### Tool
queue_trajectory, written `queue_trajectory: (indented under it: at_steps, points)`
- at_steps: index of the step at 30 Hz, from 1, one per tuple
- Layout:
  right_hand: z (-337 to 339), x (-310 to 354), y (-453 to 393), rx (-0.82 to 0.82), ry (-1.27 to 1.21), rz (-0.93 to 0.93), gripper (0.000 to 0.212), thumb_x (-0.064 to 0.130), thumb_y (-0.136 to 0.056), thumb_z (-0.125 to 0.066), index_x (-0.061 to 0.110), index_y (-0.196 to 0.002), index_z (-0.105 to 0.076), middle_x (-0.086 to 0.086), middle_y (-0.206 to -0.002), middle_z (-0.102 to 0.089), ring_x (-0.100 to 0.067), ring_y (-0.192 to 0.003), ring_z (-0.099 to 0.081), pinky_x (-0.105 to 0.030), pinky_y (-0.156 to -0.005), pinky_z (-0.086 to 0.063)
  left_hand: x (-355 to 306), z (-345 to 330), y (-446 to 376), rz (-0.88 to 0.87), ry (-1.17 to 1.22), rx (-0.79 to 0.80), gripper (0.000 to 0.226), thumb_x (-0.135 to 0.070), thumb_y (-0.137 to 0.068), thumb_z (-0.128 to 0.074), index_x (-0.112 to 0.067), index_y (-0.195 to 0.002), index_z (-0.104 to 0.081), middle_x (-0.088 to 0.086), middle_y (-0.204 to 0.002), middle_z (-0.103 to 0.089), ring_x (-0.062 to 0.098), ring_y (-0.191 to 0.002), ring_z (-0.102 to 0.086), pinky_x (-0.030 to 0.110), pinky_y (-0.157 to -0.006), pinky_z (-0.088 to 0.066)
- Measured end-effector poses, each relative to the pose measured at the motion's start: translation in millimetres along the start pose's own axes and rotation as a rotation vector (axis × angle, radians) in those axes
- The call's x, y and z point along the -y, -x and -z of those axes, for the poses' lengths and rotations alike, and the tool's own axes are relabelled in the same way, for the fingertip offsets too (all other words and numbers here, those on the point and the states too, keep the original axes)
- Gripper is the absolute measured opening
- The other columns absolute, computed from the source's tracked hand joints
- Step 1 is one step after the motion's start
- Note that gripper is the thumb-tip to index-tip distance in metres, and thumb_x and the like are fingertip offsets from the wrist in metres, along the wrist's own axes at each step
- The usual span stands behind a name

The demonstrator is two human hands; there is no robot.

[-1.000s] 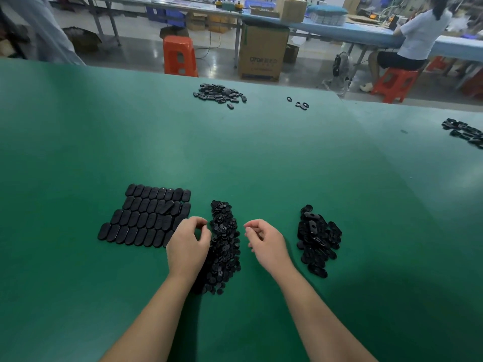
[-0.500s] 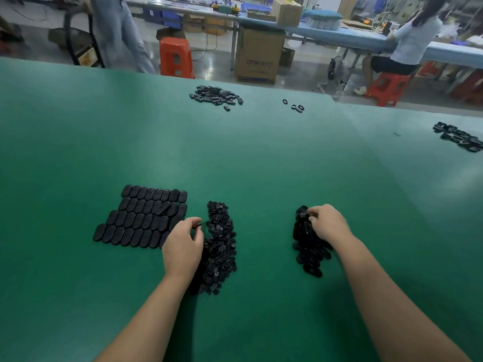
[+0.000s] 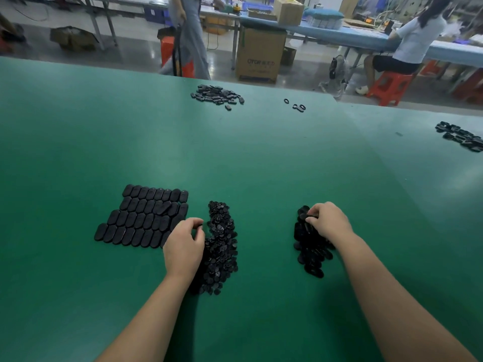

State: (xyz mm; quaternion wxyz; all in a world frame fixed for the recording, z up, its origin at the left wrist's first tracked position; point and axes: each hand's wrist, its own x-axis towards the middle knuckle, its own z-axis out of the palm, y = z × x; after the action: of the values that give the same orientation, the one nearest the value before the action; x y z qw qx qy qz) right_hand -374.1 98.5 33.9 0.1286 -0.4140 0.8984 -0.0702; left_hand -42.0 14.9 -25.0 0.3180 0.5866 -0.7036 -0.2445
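On the green table (image 3: 248, 158) lie rows of flat black oval covers (image 3: 142, 218), laid side by side at the left. Right of them is a long heap of small black parts (image 3: 222, 244). My left hand (image 3: 184, 246) rests at that heap's left edge, fingers curled, pinching a small black part between thumb and fingertips. Further right lies a pile of black oval rings (image 3: 311, 246). My right hand (image 3: 329, 220) sits on top of this pile, its fingers curled round one black piece at the pile's upper end.
Another heap of black parts (image 3: 217, 94) and a few loose rings (image 3: 296, 105) lie near the far edge; more parts (image 3: 462, 137) at the right. Beyond the table a person (image 3: 189, 35) walks past, another sits on a red stool (image 3: 389, 84), beside a cardboard box (image 3: 260, 54).
My right hand moved from beside the middle heap to the right pile and took hold of a piece there. The left hand stayed put. A person walked rightward behind the table.
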Motion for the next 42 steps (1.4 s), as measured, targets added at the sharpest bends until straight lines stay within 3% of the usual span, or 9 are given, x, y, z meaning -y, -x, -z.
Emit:
queue_trajectory:
  at_steps: [4, 7, 13, 17, 22, 25, 35, 38, 42]
  points:
    - [5, 1, -1, -0.013, -0.082, -0.020, 0.010, 0.028, -0.096, -0.069, 0.019, -0.099, -0.066, -0.003, -0.109, -0.066, -0.022, -0.096, -0.061, -0.035, -0.083, -0.051, 0, 0, 0, 0.007, 0.018, 0.001, 0.017, -0.017, -0.096, -0.061, -0.022, -0.110, -0.070, -0.012, -0.100, -0.068, 0.000, -0.077, -0.058, 0.025, -0.064, -0.051]
    - [14, 7, 1, -0.046, -0.223, -0.028, 0.011, 0.024, -0.097, -0.067, 0.018, -0.106, -0.062, 0.000, -0.105, -0.067, -0.019, -0.091, -0.058, -0.031, -0.079, -0.045, 0, 0, 1, 0.006, 0.012, 0.001, 0.017, -0.017, -0.096, -0.062, -0.022, -0.109, -0.070, -0.013, -0.098, -0.067, -0.003, -0.074, -0.056, 0.022, -0.060, -0.047]
    - [5, 49, 26, 0.009, -0.822, -0.008, 0.024, 0.004, -0.099, -0.058, 0.010, -0.122, -0.059, -0.009, -0.093, -0.067, -0.020, -0.068, -0.071, -0.037, -0.076, -0.062, 0, 0, 0, 0.005, -0.008, 0.010, 0.015, -0.017, -0.096, -0.061, -0.023, -0.107, -0.070, -0.016, -0.097, -0.064, -0.005, -0.072, -0.055, 0.020, -0.056, -0.044]
    - [-22, 80, 52, 0.141, -1.216, -0.070, 0.012, 0.001, -0.098, -0.061, 0.000, -0.110, -0.061, -0.016, -0.098, -0.072, -0.020, -0.074, -0.077, -0.025, -0.066, -0.062, -1, 1, 0, 0.012, -0.015, 0.018, 0.014, -0.018, -0.096, -0.061, -0.024, -0.106, -0.070, -0.018, -0.095, -0.061, -0.006, -0.069, -0.055, 0.019, -0.054, -0.042]
    - [-63, 100, 76, 0.161, -1.401, -0.105, 0.014, 0.007, -0.099, -0.062, 0.008, -0.112, -0.060, -0.014, -0.101, -0.075, -0.024, -0.085, -0.078, -0.027, -0.070, -0.062, 0, 1, 0, -0.007, 0.013, 0.010, 0.014, -0.017, -0.095, -0.062, -0.026, -0.103, -0.070, -0.017, -0.094, -0.064, -0.003, -0.066, -0.055, 0.017, -0.052, -0.037]
    - [-78, 104, 82, 0.130, -1.386, -0.054, 0.019, 0.008, -0.102, -0.058, 0.020, -0.116, -0.059, -0.010, -0.101, -0.076, -0.023, -0.085, -0.078, -0.028, -0.073, -0.062, 0, 1, 0, -0.017, 0.021, 0.003, 0.016, -0.018, -0.096, -0.063, -0.026, -0.107, -0.071, -0.017, -0.094, -0.066, -0.001, -0.062, -0.057, 0.021, -0.051, -0.046]
    - [-95, 102, 97, 0.011, -1.198, 0.113, 0.016, 0.010, -0.105, -0.047, 0.022, -0.107, -0.059, 0.002, -0.090, -0.077, -0.021, -0.077, -0.075, -0.037, -0.077, -0.062, 2, 0, 0, 0.085, 0.100, -0.009, 0.034, -0.022, -0.096, -0.063, -0.028, -0.129, -0.059, -0.018, -0.095, -0.067, 0.001, -0.065, -0.059, 0.029, -0.063, -0.047]
    - [-96, 102, 97, 0.004, -1.183, 0.123, 0.014, 0.010, -0.105, -0.049, 0.021, -0.106, -0.058, -0.001, -0.088, -0.077, -0.020, -0.077, -0.074, -0.038, -0.077, -0.062, 3, 0, 0, 0.087, 0.112, -0.003, 0.027, -0.020, -0.096, -0.063, -0.027, -0.121, -0.061, -0.018, -0.093, -0.066, -0.002, -0.070, -0.060, 0.031, -0.068, -0.050]
    - [-98, 101, 97, -0.003, -1.164, 0.136, 0.012, 0.011, -0.104, -0.050, 0.020, -0.103, -0.058, 0.000, -0.087, -0.076, -0.019, -0.076, -0.074, -0.037, -0.076, -0.062, 2, 0, 0, 0.080, 0.113, -0.009, 0.014, -0.018, -0.096, -0.063, -0.025, -0.107, -0.067, -0.019, -0.089, -0.067, -0.005, -0.067, -0.059, 0.022, -0.060, -0.047]
